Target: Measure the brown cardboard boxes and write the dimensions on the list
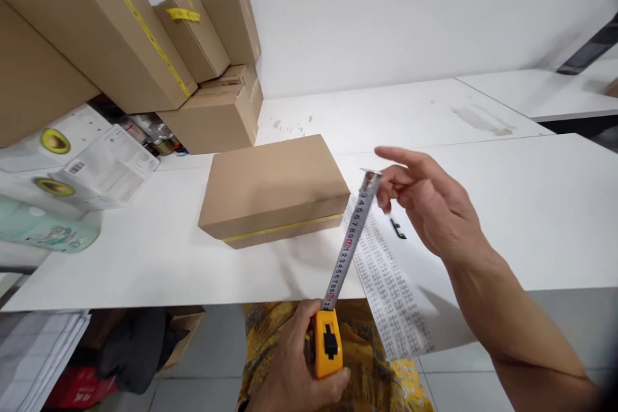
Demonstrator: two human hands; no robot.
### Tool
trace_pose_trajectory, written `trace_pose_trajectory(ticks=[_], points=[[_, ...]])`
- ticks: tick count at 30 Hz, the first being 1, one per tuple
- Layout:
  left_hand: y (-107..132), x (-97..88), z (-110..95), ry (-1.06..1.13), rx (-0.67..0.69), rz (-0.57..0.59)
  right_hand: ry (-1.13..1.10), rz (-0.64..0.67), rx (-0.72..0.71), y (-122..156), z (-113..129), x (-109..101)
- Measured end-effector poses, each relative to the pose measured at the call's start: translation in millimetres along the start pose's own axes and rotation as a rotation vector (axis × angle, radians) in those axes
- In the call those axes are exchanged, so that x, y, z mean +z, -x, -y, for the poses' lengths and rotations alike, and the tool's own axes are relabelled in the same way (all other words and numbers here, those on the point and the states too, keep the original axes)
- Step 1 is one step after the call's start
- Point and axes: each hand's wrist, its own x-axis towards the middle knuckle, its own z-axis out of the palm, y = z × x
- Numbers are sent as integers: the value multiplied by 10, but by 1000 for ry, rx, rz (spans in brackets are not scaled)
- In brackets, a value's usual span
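Observation:
My left hand is wrapped around a yellow tape measure with a black slide button, low in front of my lap. Its metal blade runs out up and to the right, past the right end of a closed cardboard box. My right hand is beside the blade's hooked tip, its topmost finger stretched out and the others loosely bent. Whether those bent fingers touch the tip is hard to make out. Below the blade, a printed sheet hangs over the table edge, and a small black piece lies near it.
Several cardboard boxes are stacked at the back left of the white table. White cartons with avocado pictures and a mint-green bottle are at the left. A dark bag is underneath. A wall rises behind.

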Motion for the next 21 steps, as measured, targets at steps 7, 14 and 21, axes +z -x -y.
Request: trace_pose_trajectory(ticks=[7, 14, 21], points=[[52, 136, 136, 1, -32, -19, -112, -51, 30, 456, 46, -56], [-93, 181, 102, 72, 32, -175, 134, 135, -136, 954, -168, 410], [-442, -97, 118, -323, 265, -196, 566, -41, 36, 812, -631, 110]])
